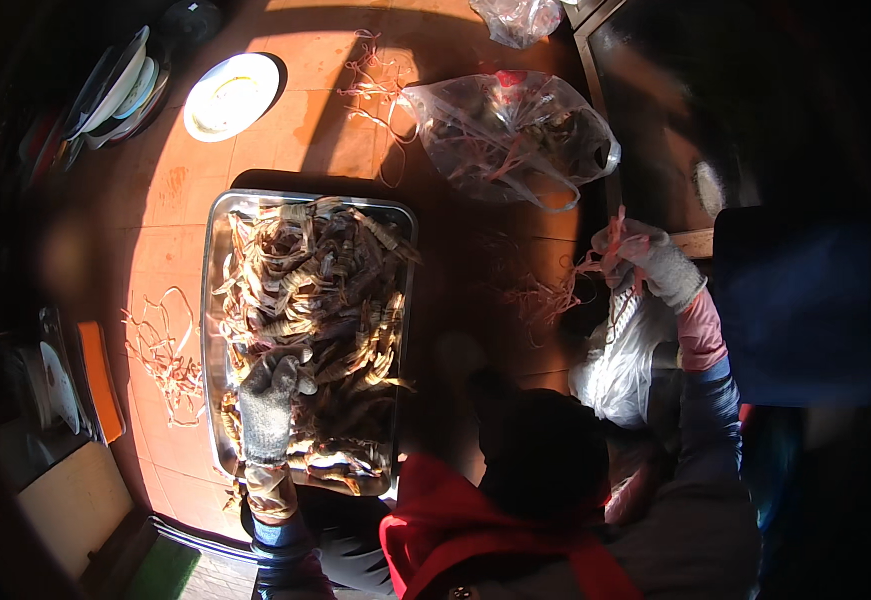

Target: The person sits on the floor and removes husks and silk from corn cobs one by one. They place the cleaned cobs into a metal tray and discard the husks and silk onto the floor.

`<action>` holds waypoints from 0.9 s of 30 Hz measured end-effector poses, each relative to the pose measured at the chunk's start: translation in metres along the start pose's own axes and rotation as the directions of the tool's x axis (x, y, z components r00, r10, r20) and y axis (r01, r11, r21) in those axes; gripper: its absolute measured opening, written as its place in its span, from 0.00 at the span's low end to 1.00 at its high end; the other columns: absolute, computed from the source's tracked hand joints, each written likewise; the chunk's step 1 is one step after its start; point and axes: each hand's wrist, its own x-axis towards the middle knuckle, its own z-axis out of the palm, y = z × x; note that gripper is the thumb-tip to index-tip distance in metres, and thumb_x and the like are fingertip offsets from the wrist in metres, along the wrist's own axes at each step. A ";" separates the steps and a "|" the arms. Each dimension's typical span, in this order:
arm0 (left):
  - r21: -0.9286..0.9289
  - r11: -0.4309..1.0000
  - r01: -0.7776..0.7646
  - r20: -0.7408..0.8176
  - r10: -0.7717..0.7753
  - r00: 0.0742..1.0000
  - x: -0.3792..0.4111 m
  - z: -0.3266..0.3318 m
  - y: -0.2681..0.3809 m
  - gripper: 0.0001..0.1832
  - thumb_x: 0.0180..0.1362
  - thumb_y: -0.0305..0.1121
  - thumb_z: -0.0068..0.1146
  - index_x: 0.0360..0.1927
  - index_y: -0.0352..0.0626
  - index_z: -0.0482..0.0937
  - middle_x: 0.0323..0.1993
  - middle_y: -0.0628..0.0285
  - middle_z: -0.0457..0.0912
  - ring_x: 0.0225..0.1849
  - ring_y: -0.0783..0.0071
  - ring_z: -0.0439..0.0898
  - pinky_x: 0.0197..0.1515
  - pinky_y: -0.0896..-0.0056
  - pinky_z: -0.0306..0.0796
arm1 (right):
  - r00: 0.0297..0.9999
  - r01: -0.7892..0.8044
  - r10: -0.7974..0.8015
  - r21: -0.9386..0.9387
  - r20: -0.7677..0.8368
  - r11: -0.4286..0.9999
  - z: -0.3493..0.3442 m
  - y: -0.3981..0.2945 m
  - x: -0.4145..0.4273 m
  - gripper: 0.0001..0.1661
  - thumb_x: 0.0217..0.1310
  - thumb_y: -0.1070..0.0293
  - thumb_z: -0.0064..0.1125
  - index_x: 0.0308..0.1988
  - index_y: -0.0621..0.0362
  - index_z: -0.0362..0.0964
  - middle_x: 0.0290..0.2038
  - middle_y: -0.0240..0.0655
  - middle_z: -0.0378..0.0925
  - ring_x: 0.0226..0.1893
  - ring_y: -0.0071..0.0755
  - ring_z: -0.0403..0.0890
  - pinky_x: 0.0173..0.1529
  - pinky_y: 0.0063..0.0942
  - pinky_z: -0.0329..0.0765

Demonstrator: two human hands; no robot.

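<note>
A metal tray (211, 322) full of bundled, dried-looking brown pieces, their exact kind unclear, lies on the orange tiled floor. My left hand (270, 401), in a grey knit glove, rests on the pieces at the tray's lower left; its fingers are curled, and whether they grip a piece cannot be told. My right hand (645, 259), in a similar glove, is far to the right of the tray. Its fingers are closed on pink plastic strings (617, 244), above a white plastic bag (619, 379). More pink strings (552, 296) lie in shade left of that hand.
A clear plastic bag (473, 139) with contents lies beyond the tray, beside tangled strings (372, 82). A white plate (231, 97) sits at upper left, near stacked dishes (124, 90). Another string tangle (169, 367) lies left of the tray. A framed glass panel (593, 67) stands at right.
</note>
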 end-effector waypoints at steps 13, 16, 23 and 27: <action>0.081 0.985 0.153 -0.668 -0.060 0.742 -0.130 -0.196 -0.099 0.16 0.64 0.37 0.45 0.44 0.35 0.77 0.28 0.64 0.80 0.34 0.78 0.77 0.45 0.74 0.68 | 0.989 0.127 -0.023 -0.743 0.149 0.657 0.137 0.013 0.070 0.10 0.63 0.71 0.49 0.41 0.61 0.75 0.32 0.33 0.77 0.33 0.23 0.75 0.39 0.21 0.72; 0.088 0.971 0.221 -0.707 -0.095 0.701 -0.147 -0.193 -0.171 0.13 0.64 0.36 0.46 0.43 0.38 0.78 0.28 0.63 0.80 0.31 0.76 0.78 0.38 0.74 0.71 | 0.922 0.363 -0.109 -0.728 0.373 0.581 0.208 -0.011 0.080 0.09 0.60 0.76 0.52 0.40 0.62 0.75 0.32 0.34 0.78 0.33 0.24 0.77 0.38 0.20 0.73; 0.702 0.618 0.355 -0.627 0.300 0.719 -0.109 -0.153 -0.196 0.18 0.52 0.35 0.58 0.48 0.48 0.77 0.46 0.58 0.79 0.51 0.59 0.75 0.50 0.61 0.71 | 0.461 0.883 0.258 -0.467 0.849 -0.044 0.348 -0.002 0.121 0.11 0.60 0.65 0.49 0.35 0.58 0.74 0.31 0.39 0.78 0.33 0.43 0.79 0.37 0.35 0.76; 0.853 0.522 0.010 -0.217 0.337 0.916 -0.038 -0.122 -0.187 0.28 0.50 0.38 0.55 0.58 0.51 0.68 0.59 0.58 0.68 0.64 0.57 0.63 0.62 0.52 0.59 | 0.315 0.948 0.134 -0.303 0.940 -0.100 0.389 0.040 0.145 0.10 0.59 0.62 0.49 0.35 0.55 0.74 0.30 0.39 0.77 0.33 0.45 0.78 0.37 0.39 0.75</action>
